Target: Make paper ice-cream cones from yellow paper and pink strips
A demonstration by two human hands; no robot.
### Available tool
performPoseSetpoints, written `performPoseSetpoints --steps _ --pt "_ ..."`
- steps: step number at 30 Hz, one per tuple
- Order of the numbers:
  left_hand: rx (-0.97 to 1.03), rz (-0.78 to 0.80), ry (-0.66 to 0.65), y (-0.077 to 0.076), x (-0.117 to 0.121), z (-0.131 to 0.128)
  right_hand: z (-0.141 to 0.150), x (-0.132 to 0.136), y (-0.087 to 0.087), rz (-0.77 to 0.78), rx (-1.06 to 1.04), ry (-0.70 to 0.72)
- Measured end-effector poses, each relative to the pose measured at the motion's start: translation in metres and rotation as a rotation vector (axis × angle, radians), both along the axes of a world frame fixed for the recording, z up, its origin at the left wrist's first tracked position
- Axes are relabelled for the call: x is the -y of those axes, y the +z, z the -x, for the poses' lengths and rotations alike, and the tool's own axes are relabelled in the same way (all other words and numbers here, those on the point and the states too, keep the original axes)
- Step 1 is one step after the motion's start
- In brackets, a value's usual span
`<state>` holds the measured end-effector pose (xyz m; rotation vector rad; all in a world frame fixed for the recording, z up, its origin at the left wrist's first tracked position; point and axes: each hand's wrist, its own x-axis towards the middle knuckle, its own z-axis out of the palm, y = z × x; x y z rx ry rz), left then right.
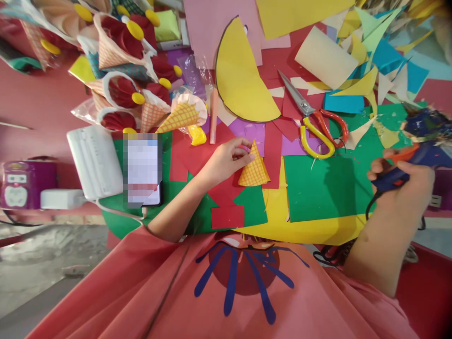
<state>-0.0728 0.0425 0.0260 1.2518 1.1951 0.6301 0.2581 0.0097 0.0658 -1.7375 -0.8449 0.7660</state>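
My left hand [231, 160] pinches a small yellow paper cone [254, 169] with an orange grid print, near its tip. The cone's wide end faces my body, over red and green paper. Off to the right, my right hand [406, 181] is wrapped round a dark blue glue gun [429, 154] with an orange trigger. Its nozzle is hard to make out against the clutter at the right edge. Between and beyond the hands lie scissors [306, 110] with one yellow and one red handle, blades open. A yellow paper piece [242, 77] with a dark curved edge lies behind the cone.
Finished-looking paper cones [122, 52] with red insides crowd the back left. A phone [143, 169] with a cable lies beside a white device [93, 162]. Paper scraps [384, 66] and a cream paper roll [326, 57] cover the back right. A glue stick [213, 115] lies behind my left hand.
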Motion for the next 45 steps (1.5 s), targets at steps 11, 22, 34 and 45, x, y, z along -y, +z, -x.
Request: performPoseSetpoints --steps 11,22,34,45 --pt "0.031 0.026 0.008 -0.001 0.0 0.0 0.07 -0.018 -0.005 0.045 -0.342 0.602" --pt "-0.006 0.047 0.05 -0.002 0.0 0.0 0.096 -0.016 -0.035 0.208 -0.151 0.73" --pt "0.03 0.052 0.091 -0.003 0.0 0.001 0.094 -0.018 -0.038 0.231 -0.033 0.765" --pt "0.001 0.042 0.087 -0.003 -0.001 0.001 0.095 -0.018 -0.035 0.243 -0.024 0.771"
